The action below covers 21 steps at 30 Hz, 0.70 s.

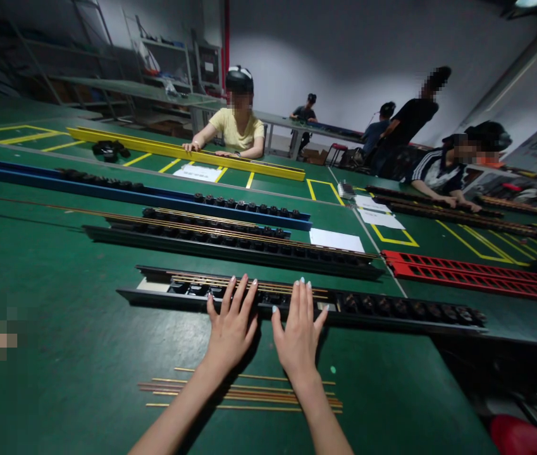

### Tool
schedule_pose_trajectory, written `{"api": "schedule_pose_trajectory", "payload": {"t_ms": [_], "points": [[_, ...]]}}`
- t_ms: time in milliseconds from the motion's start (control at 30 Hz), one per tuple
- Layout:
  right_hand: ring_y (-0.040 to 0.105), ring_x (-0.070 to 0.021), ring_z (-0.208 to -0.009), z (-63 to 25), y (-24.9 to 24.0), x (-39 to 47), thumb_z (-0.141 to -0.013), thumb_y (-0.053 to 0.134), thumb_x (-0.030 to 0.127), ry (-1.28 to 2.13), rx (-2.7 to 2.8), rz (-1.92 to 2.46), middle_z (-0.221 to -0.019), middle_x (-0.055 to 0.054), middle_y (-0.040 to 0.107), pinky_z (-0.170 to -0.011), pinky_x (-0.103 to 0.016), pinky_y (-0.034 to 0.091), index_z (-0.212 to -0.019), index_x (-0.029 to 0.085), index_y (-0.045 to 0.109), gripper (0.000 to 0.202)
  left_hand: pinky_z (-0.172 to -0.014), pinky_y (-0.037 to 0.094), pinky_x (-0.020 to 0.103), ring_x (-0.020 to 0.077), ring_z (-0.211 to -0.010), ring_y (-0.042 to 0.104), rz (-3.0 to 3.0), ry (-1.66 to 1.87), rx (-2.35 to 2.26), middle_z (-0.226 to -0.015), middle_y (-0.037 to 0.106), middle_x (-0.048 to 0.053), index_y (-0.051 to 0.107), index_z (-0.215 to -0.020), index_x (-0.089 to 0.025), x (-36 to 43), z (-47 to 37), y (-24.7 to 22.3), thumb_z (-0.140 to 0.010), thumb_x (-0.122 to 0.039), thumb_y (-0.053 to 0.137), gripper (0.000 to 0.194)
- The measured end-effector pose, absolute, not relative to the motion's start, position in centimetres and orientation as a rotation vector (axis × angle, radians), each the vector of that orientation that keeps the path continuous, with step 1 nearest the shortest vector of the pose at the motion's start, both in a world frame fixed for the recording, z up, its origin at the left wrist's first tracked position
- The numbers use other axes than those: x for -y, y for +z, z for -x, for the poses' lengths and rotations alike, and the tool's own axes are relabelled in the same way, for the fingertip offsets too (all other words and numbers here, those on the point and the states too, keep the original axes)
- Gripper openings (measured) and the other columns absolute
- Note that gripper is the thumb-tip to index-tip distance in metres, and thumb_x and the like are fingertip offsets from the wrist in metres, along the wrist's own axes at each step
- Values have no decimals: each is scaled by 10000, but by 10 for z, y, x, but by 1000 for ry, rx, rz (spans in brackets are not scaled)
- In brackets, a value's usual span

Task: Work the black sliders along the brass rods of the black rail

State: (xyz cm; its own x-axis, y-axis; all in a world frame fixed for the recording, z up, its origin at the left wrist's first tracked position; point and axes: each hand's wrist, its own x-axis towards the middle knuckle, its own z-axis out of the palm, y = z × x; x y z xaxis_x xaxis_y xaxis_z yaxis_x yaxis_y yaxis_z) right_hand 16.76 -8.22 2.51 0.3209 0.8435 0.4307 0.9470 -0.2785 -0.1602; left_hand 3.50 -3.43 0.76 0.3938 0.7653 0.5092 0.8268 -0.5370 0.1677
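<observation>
Both of my hands lie on a long black channel that holds a row of black parts and several thin brass-coloured rods. My left hand has its fingers spread, the tips reaching over the rods. Just to its right, my right hand rests flat with three fingers together and the thumb and little finger apart. Neither hand grips anything that I can see. Beneath my forearms, more loose brass-coloured rods lie on the green table.
Beyond stand another black channel with rods, a blue channel, a yellow channel and a red slotted rail. White paper lies between them. Co-workers sit across the table. The table edge drops off at right.
</observation>
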Motion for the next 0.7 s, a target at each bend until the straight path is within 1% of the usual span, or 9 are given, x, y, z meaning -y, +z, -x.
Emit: {"api": "schedule_pose_trajectory", "payload": {"t_ms": [133,400,600,700], "points": [[161,-244,-1439,-168,22,82,-947,296,338,-389,1556,2217,-1537,-151,245,-1111,-584,114,-1502,94,47,655,-1141,-21,564,255,-1419,247,2522,-823,1444,-1522,335,62,175,-1491,-263,34,-35,8,-909,-257,422,632],[158,-235,-1438,-170,20,81,-953,287,354,-383,1595,2248,-1538,-135,250,-1107,-592,110,-1498,92,105,631,-1142,-11,566,255,-1417,251,2510,-816,1453,-1523,334,62,195,-1488,-261,34,-35,8,-912,-267,421,619],[117,-246,-1448,-168,22,81,-949,290,362,-384,1541,2265,-1547,-154,208,-1113,-580,124,-1496,62,81,658,-1140,-9,574,258,-1417,249,2522,-815,1454,-1524,333,65,179,-1490,-263,33,-36,8,-911,-265,421,627],[121,-261,-1446,-168,23,81,-947,292,362,-380,1548,2280,-1545,-170,204,-1105,-596,131,-1495,54,60,670,-1141,-10,573,254,-1421,243,2531,-823,1459,-1523,334,64,173,-1490,-270,33,-35,8,-911,-261,419,629]]}}
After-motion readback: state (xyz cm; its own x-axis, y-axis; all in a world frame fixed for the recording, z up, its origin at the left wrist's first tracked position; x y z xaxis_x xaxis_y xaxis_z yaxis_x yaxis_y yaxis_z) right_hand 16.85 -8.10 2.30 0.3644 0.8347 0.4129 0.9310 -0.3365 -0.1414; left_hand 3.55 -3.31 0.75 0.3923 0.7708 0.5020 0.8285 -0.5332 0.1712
